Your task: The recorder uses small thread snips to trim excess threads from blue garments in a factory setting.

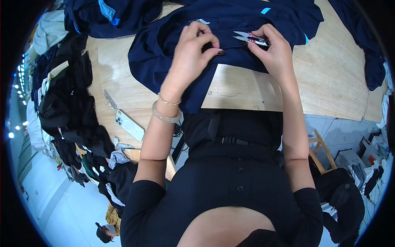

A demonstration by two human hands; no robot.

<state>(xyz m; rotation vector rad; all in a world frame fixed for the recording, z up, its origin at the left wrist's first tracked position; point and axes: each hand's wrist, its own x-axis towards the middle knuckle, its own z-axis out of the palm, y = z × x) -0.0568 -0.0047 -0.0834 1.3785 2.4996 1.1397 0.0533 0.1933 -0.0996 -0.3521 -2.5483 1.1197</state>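
A navy blue garment [238, 55] lies spread over the wooden table in front of me, with a small light label [202, 21] and pale blue stickers on it. My right hand [273, 47] holds a pair of thread snips [242, 35] above the cloth. The two blades stand apart and point left toward my other hand. My left hand [192, 51] is over the garment with its fingers curled and the thumb close to the index fingertip. Whatever sits in that pinch is too small to make out.
A white phone [129, 124] rests on the wooden table [325, 78], left of my forearm. Dark garments [70, 94] are heaped along the left side. More navy clothing [113, 18] lies at the far left. A wooden stool [323, 150] stands lower right; another person [108, 230] is lower left.
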